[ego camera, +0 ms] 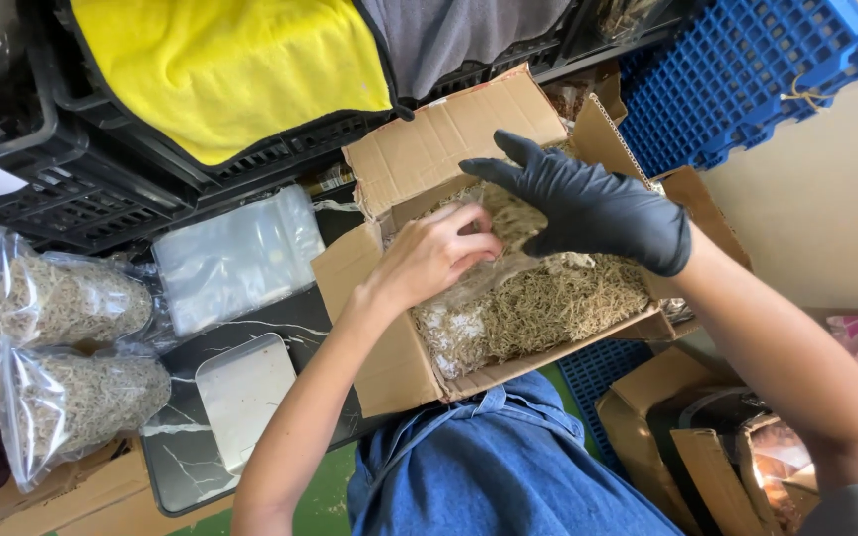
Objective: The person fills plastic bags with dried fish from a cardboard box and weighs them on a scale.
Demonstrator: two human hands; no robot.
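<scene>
A packing storeroom: stacked plastic crates (747,79), cardboard boxes (399,337), filled clear bags (62,298).

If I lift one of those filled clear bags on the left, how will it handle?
The upper filled bag holds loose, dry, straw-like shreds, so it is probably light for its bulk. Its thin plastic looks glossy and wrinkled, so likely floppy and somewhat slippery. It bulges beside the lower filled bag, so the contents may shift and sag when gripped.
</scene>
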